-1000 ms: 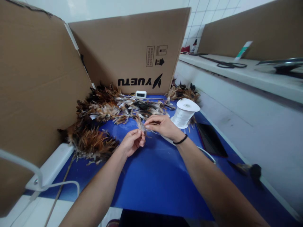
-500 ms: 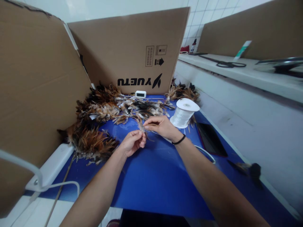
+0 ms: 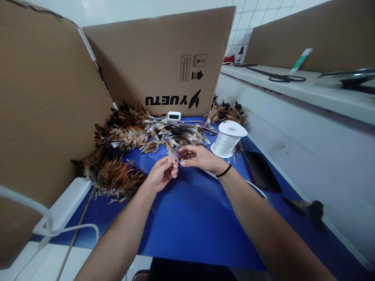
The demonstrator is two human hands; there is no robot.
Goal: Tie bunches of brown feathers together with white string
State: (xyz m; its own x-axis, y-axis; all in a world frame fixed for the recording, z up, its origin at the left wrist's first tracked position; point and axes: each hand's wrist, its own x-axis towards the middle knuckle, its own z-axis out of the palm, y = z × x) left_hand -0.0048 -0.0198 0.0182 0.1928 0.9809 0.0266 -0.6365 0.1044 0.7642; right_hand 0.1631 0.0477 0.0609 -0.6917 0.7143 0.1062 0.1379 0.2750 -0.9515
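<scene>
Between thumb and fingers my left hand (image 3: 163, 171) pinches a small greyish-brown feather (image 3: 172, 153), its tip pointing up and away from me. Just right of that feather is my right hand (image 3: 199, 158), thumb and fingers apart, nothing visible between them. Behind both hands lies a loose row of brown, black and white feathers (image 3: 175, 134). A white spool of ribbon (image 3: 226, 142) stands to the right of my right hand. At the left, a thick bunch of brown feathers (image 3: 117, 177) rests on the blue table surface (image 3: 193, 226).
A cardboard panel (image 3: 158, 66) stands at the back, another (image 3: 47, 97) on the left. Beside the left one is a white power strip (image 3: 63, 205) with cables. A small digital display (image 3: 174, 116), a dark tablet (image 3: 262, 171) and scissors (image 3: 283, 78) on a ledge are also in view.
My right hand has opened its fingers and moved slightly right, off the feather. My left hand, still pinching it, has shifted a little left and up.
</scene>
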